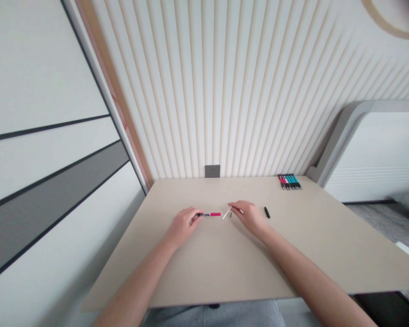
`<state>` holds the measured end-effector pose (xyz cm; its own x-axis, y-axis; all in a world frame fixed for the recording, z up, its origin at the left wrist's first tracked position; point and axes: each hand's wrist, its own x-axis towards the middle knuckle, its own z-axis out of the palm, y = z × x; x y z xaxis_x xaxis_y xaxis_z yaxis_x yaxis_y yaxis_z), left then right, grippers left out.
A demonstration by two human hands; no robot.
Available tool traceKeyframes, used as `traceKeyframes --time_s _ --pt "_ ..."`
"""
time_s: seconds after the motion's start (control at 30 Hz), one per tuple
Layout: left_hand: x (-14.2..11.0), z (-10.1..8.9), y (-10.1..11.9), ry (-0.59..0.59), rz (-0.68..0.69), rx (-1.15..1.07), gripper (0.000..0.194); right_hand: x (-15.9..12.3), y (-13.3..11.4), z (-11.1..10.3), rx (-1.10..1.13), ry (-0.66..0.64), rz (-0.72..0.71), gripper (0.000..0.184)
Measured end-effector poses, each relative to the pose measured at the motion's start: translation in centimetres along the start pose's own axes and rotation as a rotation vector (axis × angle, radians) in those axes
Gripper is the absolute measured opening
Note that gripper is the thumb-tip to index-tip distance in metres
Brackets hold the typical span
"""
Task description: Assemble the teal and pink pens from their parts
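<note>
"Where are the hands?"

"Forearms angled inward, meeting mid-table. The left hand (182, 227) is closed around the black end of a red-and-black marker (208, 214)."

"And the right hand (247, 217)?"

"Pinching a thin white stick (226, 212), just beside the marker's red end. A black cap (266, 212) lies past that hand on the beige table (259, 268); a row of markers (289, 181) sits well beyond, at the far edge."
</note>
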<state>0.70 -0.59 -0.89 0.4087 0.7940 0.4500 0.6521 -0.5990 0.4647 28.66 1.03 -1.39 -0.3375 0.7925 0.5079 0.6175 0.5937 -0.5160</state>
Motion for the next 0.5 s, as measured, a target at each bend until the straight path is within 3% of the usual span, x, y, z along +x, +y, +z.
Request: traceKeyframes --time_s 0.2,0.5 --pt "0.01 -0.23 -0.16 0.048 -0.019 0.003 0.011 0.25 -0.41 -0.91 -0.245 0.055 -0.052 0.019" --pt "0.02 -0.04 -0.35 0.105 -0.030 -0.008 0.013 0.23 -0.58 -1.05 -0.378 -0.053 -0.066 0.019"
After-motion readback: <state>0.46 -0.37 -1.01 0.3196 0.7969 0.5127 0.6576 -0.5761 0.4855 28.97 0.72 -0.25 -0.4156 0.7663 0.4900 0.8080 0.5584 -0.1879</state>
